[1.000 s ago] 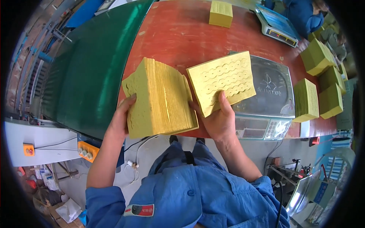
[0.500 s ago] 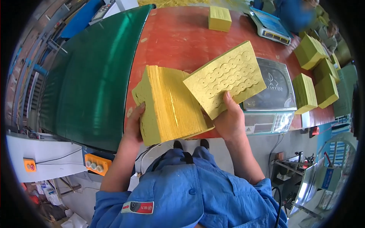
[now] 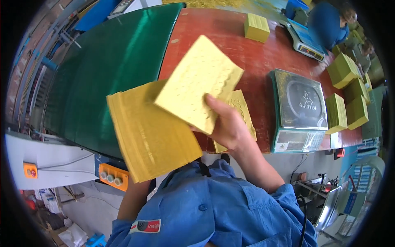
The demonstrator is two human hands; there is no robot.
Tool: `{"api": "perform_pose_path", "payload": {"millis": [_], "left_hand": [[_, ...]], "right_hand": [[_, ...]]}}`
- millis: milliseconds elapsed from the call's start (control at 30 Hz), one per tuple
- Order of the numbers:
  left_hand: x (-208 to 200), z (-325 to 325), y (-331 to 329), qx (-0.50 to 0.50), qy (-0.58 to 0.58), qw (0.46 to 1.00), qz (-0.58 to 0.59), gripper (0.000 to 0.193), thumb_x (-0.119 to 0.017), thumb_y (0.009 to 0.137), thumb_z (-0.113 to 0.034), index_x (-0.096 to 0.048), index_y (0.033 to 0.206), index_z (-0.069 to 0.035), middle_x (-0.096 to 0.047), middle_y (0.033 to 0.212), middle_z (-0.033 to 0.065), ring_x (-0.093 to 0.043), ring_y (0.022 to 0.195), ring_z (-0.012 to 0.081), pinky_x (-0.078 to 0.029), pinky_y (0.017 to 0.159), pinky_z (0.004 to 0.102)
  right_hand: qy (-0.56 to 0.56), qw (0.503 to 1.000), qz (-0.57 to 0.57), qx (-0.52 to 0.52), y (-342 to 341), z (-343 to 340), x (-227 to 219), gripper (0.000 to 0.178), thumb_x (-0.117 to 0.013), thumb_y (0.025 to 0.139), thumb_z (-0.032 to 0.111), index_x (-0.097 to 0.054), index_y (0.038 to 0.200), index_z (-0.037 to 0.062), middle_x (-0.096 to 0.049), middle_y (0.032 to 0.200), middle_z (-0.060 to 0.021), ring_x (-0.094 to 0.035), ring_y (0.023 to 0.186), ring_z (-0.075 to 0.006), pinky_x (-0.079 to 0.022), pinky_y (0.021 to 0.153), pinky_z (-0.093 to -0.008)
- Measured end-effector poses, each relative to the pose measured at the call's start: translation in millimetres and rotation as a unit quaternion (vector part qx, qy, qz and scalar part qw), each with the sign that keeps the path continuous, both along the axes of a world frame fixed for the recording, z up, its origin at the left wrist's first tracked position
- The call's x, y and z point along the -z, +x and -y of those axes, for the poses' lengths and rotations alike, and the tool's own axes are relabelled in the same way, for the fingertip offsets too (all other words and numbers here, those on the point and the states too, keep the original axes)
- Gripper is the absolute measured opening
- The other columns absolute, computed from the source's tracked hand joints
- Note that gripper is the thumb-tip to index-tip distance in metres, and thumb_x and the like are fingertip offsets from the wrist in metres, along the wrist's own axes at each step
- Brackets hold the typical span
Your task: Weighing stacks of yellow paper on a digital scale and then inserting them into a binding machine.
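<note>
A thick stack of yellow sheets [image 3: 152,131] is raised close to the camera, above the table's near edge. It is held from below by my left hand, which is hidden behind it; only my left forearm [image 3: 132,199] shows. My right hand [image 3: 228,125] grips a thinner bundle of yellow embossed sheets [image 3: 197,82] by its lower corner, tilted, with its left part overlapping the thick stack. Another yellow embossed sheet [image 3: 242,111] shows behind my right hand, low over the red table [image 3: 247,57].
A steel digital scale [image 3: 298,109] stands right of my hands. Yellow stacks lie beyond it [image 3: 337,113], [image 3: 343,70] and at the far side [image 3: 257,26]. A green conveyor belt [image 3: 111,70] runs on the left, with an orange button box [image 3: 113,175] below. A second scale [image 3: 304,41] and a person in blue [image 3: 325,20] are far right.
Both bundles rose toward the camera. The thin bundle in my right hand swung left, off the scale, and now overlaps the thick stack.
</note>
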State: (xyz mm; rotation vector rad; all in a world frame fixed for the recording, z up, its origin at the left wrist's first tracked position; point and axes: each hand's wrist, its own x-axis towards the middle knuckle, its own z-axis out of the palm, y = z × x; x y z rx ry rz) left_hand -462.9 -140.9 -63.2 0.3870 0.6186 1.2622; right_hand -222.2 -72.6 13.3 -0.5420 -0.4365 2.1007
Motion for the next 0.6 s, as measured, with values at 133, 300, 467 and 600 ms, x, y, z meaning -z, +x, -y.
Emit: {"api": "perform_pose_path", "payload": {"millis": [133,300,467,600], "left_hand": [[-1,-8,-32,0.034,0.011,0.999,-0.020,0.052,-0.053,0.095,-0.038,-0.052,0.133,-0.002,-0.065,0.121,0.0116,-0.067,0.104,0.0243,-0.055,0.089,0.0374],[0,-47,-59,0.032,0.016,0.999,-0.027,0.052,-0.054,0.095,-0.038,-0.052,0.132,-0.002,-0.065,0.121,0.0114,-0.067,0.104,0.0239,-0.055,0.089,0.0370],[14,-58,-53,-0.010,-0.044,0.997,-0.069,0.050,-0.057,0.095,-0.035,-0.054,0.131,-0.002,-0.066,0.119,0.0110,-0.067,0.104,0.0220,-0.055,0.089,0.0358],[2,-73,-46,0.002,-0.098,0.991,-0.090,0.045,-0.057,0.096,-0.031,-0.055,0.130,-0.002,-0.066,0.118,0.0106,-0.067,0.104,0.0210,-0.055,0.088,0.0353]], "right_hand": [[-0.026,0.998,-0.040,-0.037,-16,-5,8,0.049,-0.056,0.099,0.024,-0.042,0.140,0.0022,-0.056,0.136,-0.0138,-0.055,0.125,-0.0272,-0.046,0.103,-0.0464],[-0.032,0.998,0.042,0.013,4,-16,31,0.045,-0.058,0.097,0.018,-0.047,0.135,-0.0037,-0.059,0.130,-0.0163,-0.059,0.119,-0.0266,-0.047,0.104,-0.0410],[0.039,0.981,0.177,0.074,59,-18,23,0.035,-0.060,0.096,0.014,-0.055,0.124,-0.0059,-0.065,0.115,-0.0163,-0.068,0.100,-0.0254,-0.058,0.084,-0.0397],[0.049,0.953,0.288,0.077,104,0,8,0.033,-0.061,0.094,0.013,-0.057,0.120,-0.0076,-0.067,0.108,-0.0152,-0.069,0.093,-0.0224,-0.058,0.077,-0.0360]]}}
